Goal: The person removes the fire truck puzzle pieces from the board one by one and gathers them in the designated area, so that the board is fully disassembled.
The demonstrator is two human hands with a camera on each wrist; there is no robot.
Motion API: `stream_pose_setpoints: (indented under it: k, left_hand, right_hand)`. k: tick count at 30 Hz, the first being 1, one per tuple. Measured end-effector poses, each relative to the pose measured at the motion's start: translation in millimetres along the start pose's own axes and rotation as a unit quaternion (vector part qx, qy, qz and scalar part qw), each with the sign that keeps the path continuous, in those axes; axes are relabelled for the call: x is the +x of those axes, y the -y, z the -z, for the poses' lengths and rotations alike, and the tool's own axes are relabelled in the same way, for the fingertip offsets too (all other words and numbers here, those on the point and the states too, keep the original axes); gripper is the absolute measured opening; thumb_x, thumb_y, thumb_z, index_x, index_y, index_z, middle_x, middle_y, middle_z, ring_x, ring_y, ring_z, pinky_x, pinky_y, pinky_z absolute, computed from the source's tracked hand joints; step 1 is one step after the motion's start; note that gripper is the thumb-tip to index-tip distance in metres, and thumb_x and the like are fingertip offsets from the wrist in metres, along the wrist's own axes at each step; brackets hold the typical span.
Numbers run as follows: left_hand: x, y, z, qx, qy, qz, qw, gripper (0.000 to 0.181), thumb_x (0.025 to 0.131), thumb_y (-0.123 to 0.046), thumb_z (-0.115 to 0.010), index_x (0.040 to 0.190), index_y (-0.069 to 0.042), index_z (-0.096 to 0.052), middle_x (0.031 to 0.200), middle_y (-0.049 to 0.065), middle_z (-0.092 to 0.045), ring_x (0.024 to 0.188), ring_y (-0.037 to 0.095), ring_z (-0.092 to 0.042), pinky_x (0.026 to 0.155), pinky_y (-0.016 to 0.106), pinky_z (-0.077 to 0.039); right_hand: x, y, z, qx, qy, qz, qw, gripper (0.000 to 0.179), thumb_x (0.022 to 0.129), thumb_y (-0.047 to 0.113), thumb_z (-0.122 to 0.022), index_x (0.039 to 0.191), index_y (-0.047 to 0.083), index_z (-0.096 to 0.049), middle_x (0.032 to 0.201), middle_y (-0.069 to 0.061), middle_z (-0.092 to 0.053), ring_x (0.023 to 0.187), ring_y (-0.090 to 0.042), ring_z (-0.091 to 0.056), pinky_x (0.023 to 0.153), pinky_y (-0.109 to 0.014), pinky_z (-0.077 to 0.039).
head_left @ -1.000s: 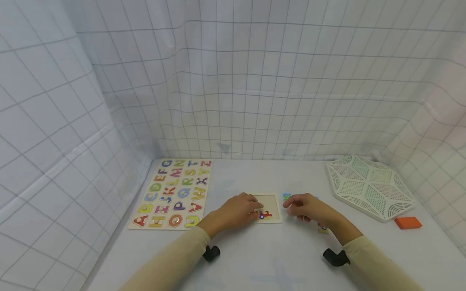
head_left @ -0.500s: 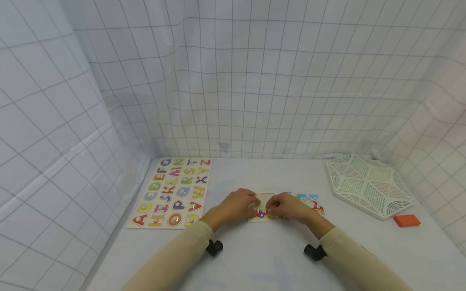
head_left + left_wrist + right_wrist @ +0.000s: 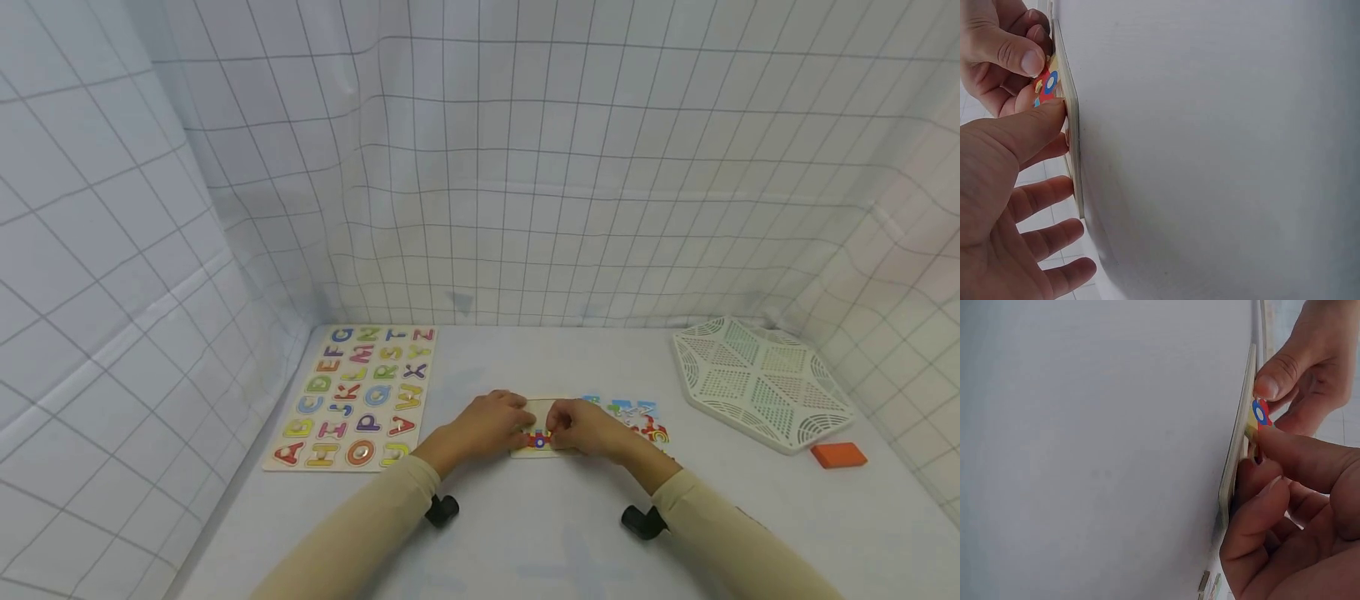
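A small wooden puzzle tray (image 3: 542, 409) lies between both hands in the head view, its upper part bare. Along its near edge are jigsaw pieces (image 3: 539, 442) printed in red with a blue ring. My left hand (image 3: 491, 425) rests on the tray's left side, its thumb (image 3: 1044, 122) pressing there and the other fingers spread out. On the right side my right hand (image 3: 588, 428) pinches a jigsaw piece (image 3: 1251, 429) between thumb and forefinger, low over the tray. Those fingers hide most of that piece.
Several loose jigsaw pieces (image 3: 628, 412) lie to the right of the tray, partly behind my right hand. An alphabet board (image 3: 352, 400) lies at the left. A white hexagonal patterned panel (image 3: 761, 383) and an orange block (image 3: 838, 455) are at the right. Grid-patterned curtains surround the table.
My right hand has come left from the loose pieces onto the tray's right side, with a jigsaw piece pinched in it. My left hand has stayed at the tray.
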State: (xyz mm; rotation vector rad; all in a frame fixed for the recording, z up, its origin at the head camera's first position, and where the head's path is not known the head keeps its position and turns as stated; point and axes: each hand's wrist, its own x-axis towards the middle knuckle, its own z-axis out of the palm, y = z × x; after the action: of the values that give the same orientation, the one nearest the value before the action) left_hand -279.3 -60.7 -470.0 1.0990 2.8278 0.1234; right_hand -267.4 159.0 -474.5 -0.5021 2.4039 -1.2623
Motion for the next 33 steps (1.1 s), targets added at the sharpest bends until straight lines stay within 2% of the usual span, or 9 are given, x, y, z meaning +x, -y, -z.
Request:
stream_pose_setpoints:
  k: [5, 8, 12, 16, 23, 28, 33]
  left_hand:
    - [-0.5, -1.0, 1.0, -0.013, 0.003, 0.006, 0.9999, 0.036, 0.099, -0.034, -0.067, 0.132, -0.022, -0.07, 0.147, 0.007, -0.057, 0.138, 0.03, -0.05, 0.107, 0.05, -0.046]
    - [-1.5, -2.2, 0.7, -0.014, 0.005, 0.007, 0.9999, 0.035, 0.099, -0.035, -0.066, 0.132, -0.022, -0.07, 0.146, 0.007, -0.057, 0.138, 0.03, -0.051, 0.108, 0.05, -0.046]
    - [-2.8, -3.6, -1.1, -0.013, 0.006, 0.008, 0.9999, 0.035, 0.1, -0.035, -0.065, 0.132, -0.023, -0.07, 0.146, 0.006, -0.058, 0.137, 0.03, -0.052, 0.108, 0.049, -0.046]
    - [-3.0, -3.1, -1.0, -0.007, 0.002, 0.006, 1.0, 0.034, 0.101, -0.036, -0.064, 0.132, -0.023, -0.07, 0.146, 0.005, -0.058, 0.137, 0.03, -0.052, 0.107, 0.049, -0.046]
    - [-4.0, -1.9, 3.3, -0.01, -0.003, 0.006, 0.9999, 0.034, 0.101, -0.036, -0.064, 0.132, -0.023, -0.069, 0.147, 0.006, -0.057, 0.136, 0.032, -0.052, 0.106, 0.05, -0.047]
    - [-4.5, -1.1, 1.7, -0.012, -0.003, 0.006, 0.9999, 0.034, 0.101, -0.035, -0.064, 0.132, -0.022, -0.07, 0.146, 0.006, -0.058, 0.136, 0.031, -0.053, 0.107, 0.049, -0.047]
    - [-4.7, -2.4, 1.7, -0.009, 0.001, 0.003, 1.0, 0.033, 0.1, -0.035, -0.065, 0.131, -0.023, -0.07, 0.145, 0.006, -0.058, 0.135, 0.03, -0.053, 0.107, 0.048, -0.046]
  right_hand:
    - [-0.3, -7, 5, 0.044, 0.014, -0.004, 0.9989, 0.013, 0.086, 0.0, -0.069, 0.094, 0.004, -0.06, 0.075, 0.0, -0.053, 0.056, -0.012, -0.044, 0.05, -0.023, -0.035]
    - [-5.2, -11, 13, 0.078, 0.018, -0.014, 0.9967, 0.01, 0.089, 0.001, -0.068, 0.097, 0.002, -0.06, 0.076, -0.001, -0.053, 0.057, -0.013, -0.045, 0.051, -0.023, -0.036]
    - [-16.2, -17, 30, 0.091, 0.002, -0.041, 0.995, 0.011, 0.092, 0.005, -0.067, 0.101, 0.001, -0.061, 0.079, -0.003, -0.054, 0.06, -0.014, -0.046, 0.051, -0.024, -0.037]
    - [-27.6, -27, 48, 0.081, -0.011, -0.057, 0.995, 0.013, 0.094, 0.008, -0.068, 0.103, 0.001, -0.061, 0.08, -0.004, -0.056, 0.061, -0.015, -0.045, 0.05, -0.024, -0.035]
    - [-51.6, -47, 72, 0.074, -0.001, -0.052, 0.9959, 0.016, 0.095, 0.011, -0.068, 0.105, -0.001, -0.062, 0.081, -0.006, -0.058, 0.059, -0.014, -0.042, 0.05, -0.024, -0.036]
    - [-71.2, -60, 82, 0.062, 0.007, -0.052, 0.9967, 0.015, 0.095, 0.01, -0.068, 0.102, -0.002, -0.064, 0.077, -0.005, -0.057, 0.059, -0.013, -0.043, 0.05, -0.023, -0.036]
    - [-83.6, -66, 85, 0.042, 0.011, -0.052, 0.9977, 0.013, 0.094, 0.011, -0.069, 0.1, -0.001, -0.066, 0.08, -0.005, -0.062, 0.064, -0.012, -0.049, 0.051, -0.021, -0.037]
